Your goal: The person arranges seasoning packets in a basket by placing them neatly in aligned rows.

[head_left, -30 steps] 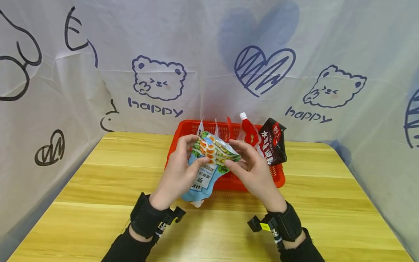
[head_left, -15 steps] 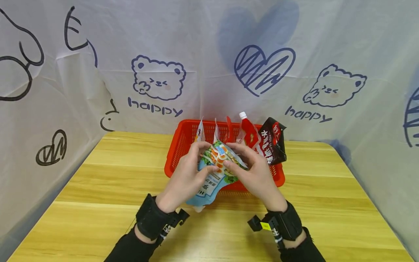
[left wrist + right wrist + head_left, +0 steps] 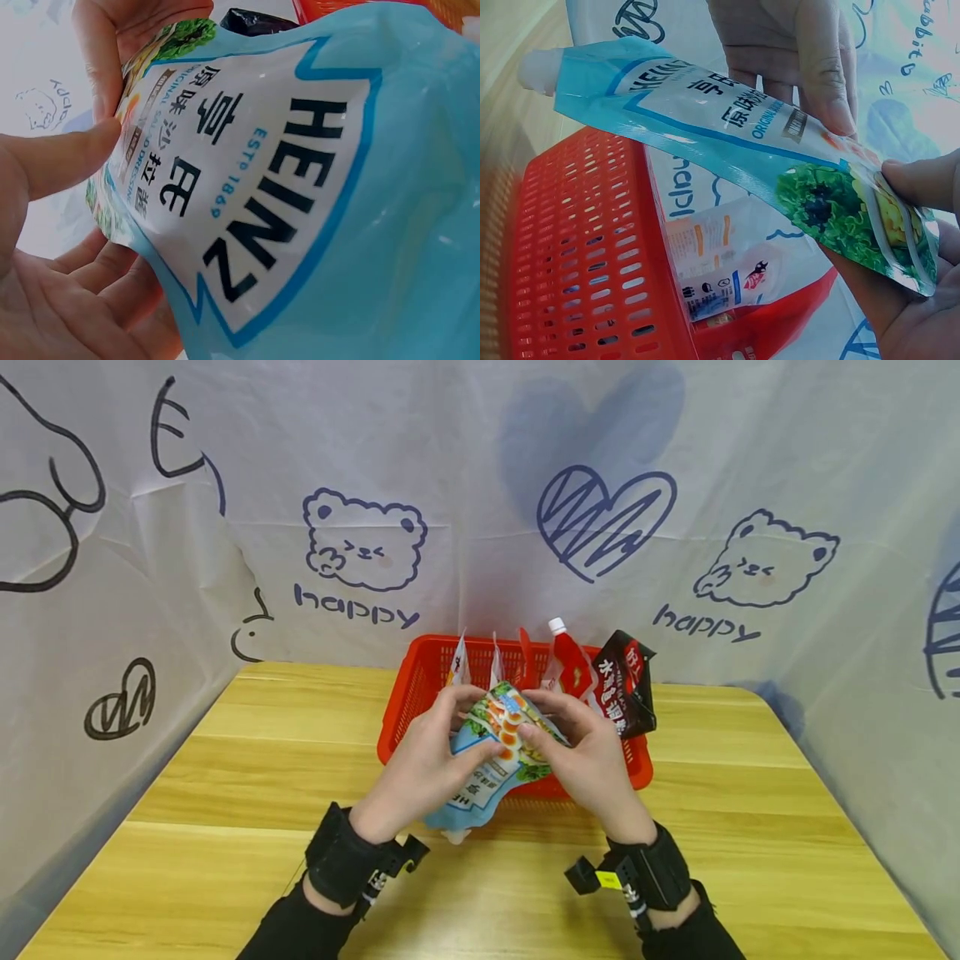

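Observation:
A light blue Heinz salad dressing pouch is held up in front of the red basket, its white cap pointing down toward the person. My left hand pinches the pouch's left side, thumb on the printed front and fingers behind. On the other side my right hand grips the wide end printed with eggs and lettuce, its thumb pressing the front face. In the left wrist view the Heinz lettering fills much of the picture. Fingers behind the pouch are partly hidden.
Inside the basket stand a red pouch with a white cap, a black seasoning packet leaning over the right rim, and upright packets at the left. Beneath is a wooden table, with a drawn-on cloth behind.
Over the second, my left hand and the pouch have shifted right and slightly nearer the person. My right hand has stayed almost in place. Both hands keep hold of the pouch.

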The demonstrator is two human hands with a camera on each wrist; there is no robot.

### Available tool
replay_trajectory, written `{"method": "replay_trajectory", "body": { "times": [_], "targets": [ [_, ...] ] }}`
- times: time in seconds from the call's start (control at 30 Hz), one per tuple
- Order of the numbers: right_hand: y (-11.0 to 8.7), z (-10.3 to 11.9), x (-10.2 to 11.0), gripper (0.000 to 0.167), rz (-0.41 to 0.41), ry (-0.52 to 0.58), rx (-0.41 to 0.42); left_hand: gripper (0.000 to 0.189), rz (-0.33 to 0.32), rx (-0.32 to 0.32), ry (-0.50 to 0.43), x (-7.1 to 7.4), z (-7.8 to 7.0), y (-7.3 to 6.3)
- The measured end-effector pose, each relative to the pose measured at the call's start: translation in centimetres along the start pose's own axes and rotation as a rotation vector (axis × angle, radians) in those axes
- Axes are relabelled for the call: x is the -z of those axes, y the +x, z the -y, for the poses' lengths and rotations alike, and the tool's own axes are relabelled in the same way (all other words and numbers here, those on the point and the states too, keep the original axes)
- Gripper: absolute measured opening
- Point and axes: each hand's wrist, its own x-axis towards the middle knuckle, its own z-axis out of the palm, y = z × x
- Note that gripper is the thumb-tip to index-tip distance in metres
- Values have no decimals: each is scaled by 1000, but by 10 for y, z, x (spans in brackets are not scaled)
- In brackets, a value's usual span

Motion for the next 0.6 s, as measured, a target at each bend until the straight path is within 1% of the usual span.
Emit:
{"method": "replay_trajectory", "body": {
  "times": [0.17, 0.3, 0.4, 0.5, 0.6],
  "targets": [
    [-1, 1, 0, 39, -59, 0, 23, 63, 58, 42, 20, 8, 4, 0],
    [0, 2, 2, 38, -111, 11, 20, 58, 101, 75, 46, 16, 7, 0],
    [1, 4, 3, 38, -137, 23, 15, 51, 113, 92, 54, 23, 8, -1],
    [1, 5, 4, 37, -142, 50, -3, 44, 117, 82, 43, 27, 8, -1],
    [1, 5, 4, 38, -125, 87, -25, 39, 108, 53, 42, 30, 8, 0]
  ]
}}
